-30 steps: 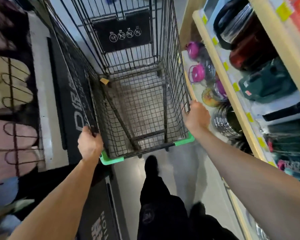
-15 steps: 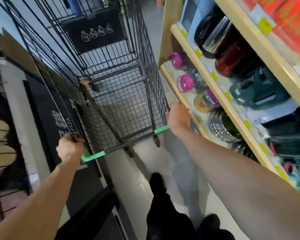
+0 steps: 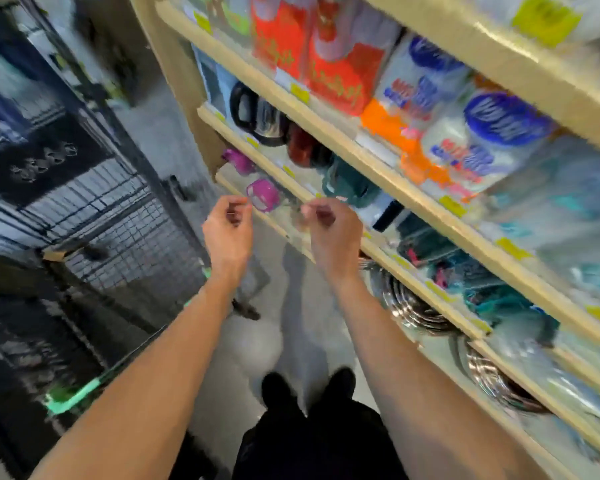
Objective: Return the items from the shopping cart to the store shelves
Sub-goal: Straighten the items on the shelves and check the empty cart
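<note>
Both hands off the cart [image 3: 94, 220] now; left hand [image 3: 227, 233] and right hand [image 3: 331, 233] hang loosely curled, empty, near shelves [image 3: 378, 247].

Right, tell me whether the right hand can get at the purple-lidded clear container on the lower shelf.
Probably yes: the right hand hovers holding nothing, beside the purple-lidded clear container, with nothing visible between them.

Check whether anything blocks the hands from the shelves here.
Nothing visible does. The left hand and right hand hang empty, fingers loosely curled, in open air before the shelves. The cart stands off to the left.
</note>
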Available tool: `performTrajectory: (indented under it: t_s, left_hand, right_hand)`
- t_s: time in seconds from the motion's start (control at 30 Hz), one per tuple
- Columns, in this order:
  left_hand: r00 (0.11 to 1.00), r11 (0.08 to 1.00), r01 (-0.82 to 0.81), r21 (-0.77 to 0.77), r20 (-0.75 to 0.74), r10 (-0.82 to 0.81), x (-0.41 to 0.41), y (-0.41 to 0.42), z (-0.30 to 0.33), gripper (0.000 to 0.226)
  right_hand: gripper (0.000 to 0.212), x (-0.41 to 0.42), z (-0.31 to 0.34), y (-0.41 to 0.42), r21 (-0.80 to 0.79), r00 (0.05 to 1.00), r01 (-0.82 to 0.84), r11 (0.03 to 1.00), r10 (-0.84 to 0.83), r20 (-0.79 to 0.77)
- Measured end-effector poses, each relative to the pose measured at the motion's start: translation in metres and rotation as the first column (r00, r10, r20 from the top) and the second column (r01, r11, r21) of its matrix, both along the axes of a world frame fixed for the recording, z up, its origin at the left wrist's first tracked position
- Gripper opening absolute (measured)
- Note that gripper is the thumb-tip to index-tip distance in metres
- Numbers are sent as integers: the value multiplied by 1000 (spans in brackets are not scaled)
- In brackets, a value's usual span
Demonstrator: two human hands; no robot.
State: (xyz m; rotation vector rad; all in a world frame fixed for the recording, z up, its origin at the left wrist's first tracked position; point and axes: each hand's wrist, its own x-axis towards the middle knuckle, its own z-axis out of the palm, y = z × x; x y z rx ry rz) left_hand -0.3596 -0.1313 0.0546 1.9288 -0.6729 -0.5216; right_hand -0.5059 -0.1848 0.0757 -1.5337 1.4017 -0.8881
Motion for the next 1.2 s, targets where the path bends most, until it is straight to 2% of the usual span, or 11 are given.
performTrajectory:
  t_s: [0.13,0.3,0.43,0.53,0.63,0.7,0.77,0.83,0.93,0.97,1.2]
  left_hand:
    - [952,935,293,-202,-30,-305,-110,-78,52,11]
    - [821,758,564,-328,123,-557,-240,-124,109,17]
    - [747,692,657,-300,137,-650,-303,-125,112,15]
    - [666,637,746,-193,248,-704,-329,-122,97,41]
    - [659,646,750,-139,230,-716,-337,-126,88,65]
    - [684,670,730,-138,178,-708,-338,-132,84,67]
    - [698,675,715,-180,161,-697,-338,-135,79,52]
    - [630,597,774,-211,167,-758,-343,-135,74,31]
    - [418,410,908,-83,168,-893,-367,-134,70,41]
    - [390,385,921,-60,163,-906,-376,-133,70,48]
    - [522,514,850,-111,306,-796,-417,-130,58,40]
  right_hand:
    - [5,-86,50,-23,-198,938,346,917,-335,88]
    - [8,-199,90,-42,-265,719,694,670,-664,204]
    - [12,-263,86,-36,-291,501,850,439,-845,186]
    - [37,-298,76,-24,-264,358,912,314,-924,135]
    - [80,-324,69,-22,-188,387,908,374,-921,36]
    - [102,-337,68,-29,-193,448,878,438,-894,5]
    - [115,-347,68,-38,-182,492,854,488,-870,-27]
    - [123,-356,63,-42,-170,503,847,504,-863,-51]
    - [129,-369,51,-41,-176,510,844,507,-860,-31]
    - [129,-374,48,-40,-182,510,843,506,-860,-27]
    - [107,-410,44,-38,-236,530,831,503,-846,62]
